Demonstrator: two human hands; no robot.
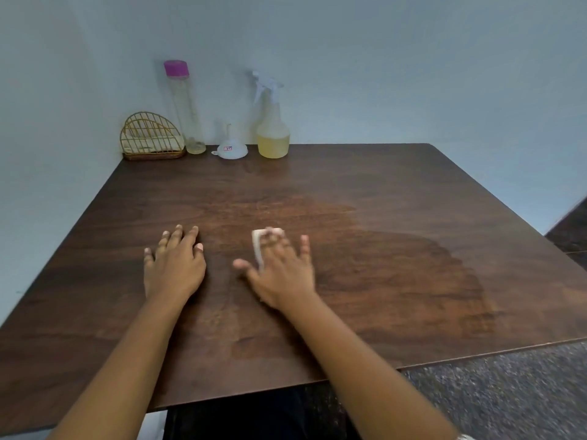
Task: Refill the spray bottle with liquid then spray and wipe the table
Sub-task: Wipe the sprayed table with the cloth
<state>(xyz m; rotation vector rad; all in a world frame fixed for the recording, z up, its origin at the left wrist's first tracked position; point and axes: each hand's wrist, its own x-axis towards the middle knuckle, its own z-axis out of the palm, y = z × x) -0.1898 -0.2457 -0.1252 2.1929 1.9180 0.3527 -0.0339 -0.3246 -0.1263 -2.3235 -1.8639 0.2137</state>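
A clear spray bottle (272,128) with yellow liquid in its lower part stands upright at the back of the dark wooden table (397,192). My right hand (281,269) lies flat on the table's middle, fingers spread, pressing a white cloth (258,247) that shows under its fingers. My left hand (173,263) rests flat and empty on the wood just to its left. A damp sheen covers the table's middle and right.
Against the back wall stand a tall clear bottle (185,109) with a pink cap, a white funnel (231,149) turned upside down, and a gold wire holder (151,138) with folded cloths. Speckled floor (508,392) lies beyond the right front edge.
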